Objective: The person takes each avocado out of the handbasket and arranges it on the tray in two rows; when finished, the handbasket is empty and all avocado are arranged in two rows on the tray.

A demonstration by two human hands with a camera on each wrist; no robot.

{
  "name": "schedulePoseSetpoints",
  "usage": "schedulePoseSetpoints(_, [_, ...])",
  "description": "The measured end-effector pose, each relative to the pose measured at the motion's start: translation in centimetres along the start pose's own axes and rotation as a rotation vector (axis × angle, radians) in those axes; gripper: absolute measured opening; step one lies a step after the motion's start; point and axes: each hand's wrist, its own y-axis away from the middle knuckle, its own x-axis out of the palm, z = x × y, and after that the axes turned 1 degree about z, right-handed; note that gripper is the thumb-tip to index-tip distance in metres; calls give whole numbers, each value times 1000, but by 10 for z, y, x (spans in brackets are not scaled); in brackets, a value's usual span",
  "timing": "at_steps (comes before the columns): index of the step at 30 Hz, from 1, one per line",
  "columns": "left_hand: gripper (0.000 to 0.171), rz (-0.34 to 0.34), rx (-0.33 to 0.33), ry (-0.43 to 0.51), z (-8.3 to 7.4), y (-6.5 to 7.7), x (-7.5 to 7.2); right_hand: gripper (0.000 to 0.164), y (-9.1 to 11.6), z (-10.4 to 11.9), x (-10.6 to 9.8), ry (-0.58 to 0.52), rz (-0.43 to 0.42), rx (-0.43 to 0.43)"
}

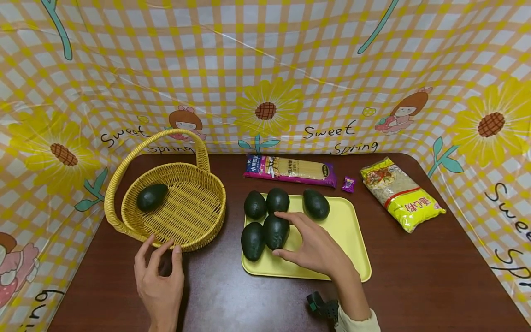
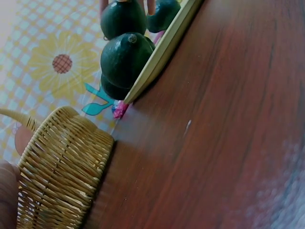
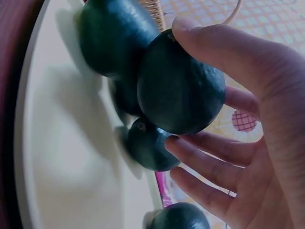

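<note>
My right hand (image 1: 317,246) reaches over the yellow tray (image 1: 348,235) and holds a dark green avocado (image 1: 275,232) between thumb and fingers. Close up in the right wrist view, the thumb lies at one end of this avocado (image 3: 181,86) and the fingertips are at its far side. Several more avocados are on the tray: one front-left avocado (image 1: 252,241), two behind it, and a back-right avocado (image 1: 316,204). At the near rim of the wicker basket (image 1: 191,207), my left hand (image 1: 159,281) has its fingertips, loosely bent. Inside the basket lies one avocado (image 1: 151,198).
A purple noodle pack (image 1: 290,170) lies behind the tray, with a small purple packet (image 1: 348,184) beside it. To the right is a yellow food bag (image 1: 402,193). The basket's tall handle (image 1: 120,184) arches up on the left. Patterned cloth (image 1: 265,55) surrounds the table.
</note>
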Motion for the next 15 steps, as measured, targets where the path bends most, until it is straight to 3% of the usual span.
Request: schedulePoseSetpoints(15, [17,-8,12,-3,0,0,1,84,2,-15,11,9,30,1])
